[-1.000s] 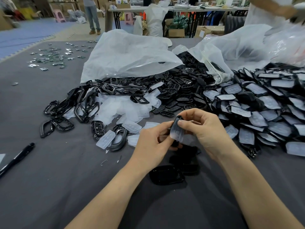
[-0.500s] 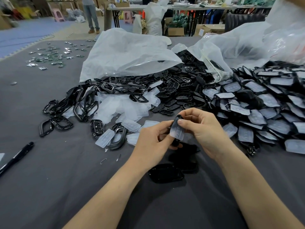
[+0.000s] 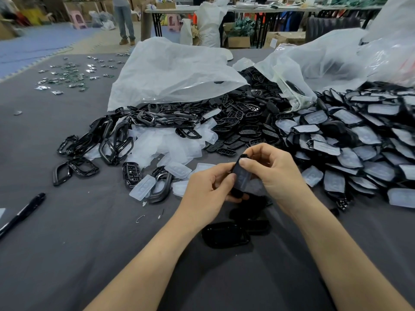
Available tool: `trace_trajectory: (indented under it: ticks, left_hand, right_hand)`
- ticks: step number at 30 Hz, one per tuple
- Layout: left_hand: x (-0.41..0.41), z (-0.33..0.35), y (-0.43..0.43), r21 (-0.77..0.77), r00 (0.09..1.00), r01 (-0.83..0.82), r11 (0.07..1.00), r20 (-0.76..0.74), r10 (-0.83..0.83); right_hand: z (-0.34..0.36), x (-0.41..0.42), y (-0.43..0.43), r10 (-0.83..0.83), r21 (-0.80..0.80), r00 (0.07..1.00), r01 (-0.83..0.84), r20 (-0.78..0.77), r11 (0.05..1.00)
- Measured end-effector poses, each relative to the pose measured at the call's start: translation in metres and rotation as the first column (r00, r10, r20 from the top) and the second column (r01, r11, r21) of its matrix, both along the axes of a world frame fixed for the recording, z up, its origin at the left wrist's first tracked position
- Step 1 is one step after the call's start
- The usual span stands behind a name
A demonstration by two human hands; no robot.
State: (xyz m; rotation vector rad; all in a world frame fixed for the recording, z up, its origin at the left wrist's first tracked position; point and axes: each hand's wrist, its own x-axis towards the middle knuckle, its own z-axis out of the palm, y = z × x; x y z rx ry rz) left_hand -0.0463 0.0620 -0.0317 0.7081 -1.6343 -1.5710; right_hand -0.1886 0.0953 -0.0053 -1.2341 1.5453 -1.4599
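Holding a black shell (image 3: 238, 170) just above the table (image 3: 78, 243), pinching its lower end in the left hand (image 3: 206, 191) for steadiness and clamping it in the right hand (image 3: 276, 169), with the thumb on the clear pad (image 3: 243, 184), apparently seating it.

Floored with blue mats (image 3: 33, 48) at far left. Furnished at the back with long black-legged tables (image 3: 258, 10), cardboard boxes (image 3: 238, 42) beneath (pink stools (image 3: 77, 19) nearby). Lit evenly.
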Motion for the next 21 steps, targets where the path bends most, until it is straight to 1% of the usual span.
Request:
trace_trajectory:
  ticks: [4, 9, 13, 21]
  left_hand:
    - [-0.0009, -0.0009, 0.0006, -0.029, 1.0, -0.012, 1.0, 0.015, 0.013]
    - [-0.0012, -0.0023, 0.0013, -0.044, 1.0, -0.024, 0.999, 0.008, 0.025]
    - [-0.0016, -0.003, 0.0001, -0.051, 0.999, -0.053, 0.997, 0.0, 0.054]
    - [0.0009, -0.0024, -0.0023, -0.016, 0.999, 0.005, 1.0, -0.041, -0.006]
  right_hand:
    - [-0.0014, 0.0017, -0.0014, 0.002, -0.011, 1.0, -0.002, -0.015, 1.0]
    - [-0.0053, 0.0028, -0.0028, 0.01, -0.014, 0.996, -0.011, -0.089, 1.0]
    - [-0.0077, 0.0043, -0.0035, 0.008, -0.045, 0.984, -0.016, -0.18, 0.999]
    - [-0.0102, 0.0053, -0.0033, -0.063, -0.138, 0.955, 0.024, -0.291, 0.99]
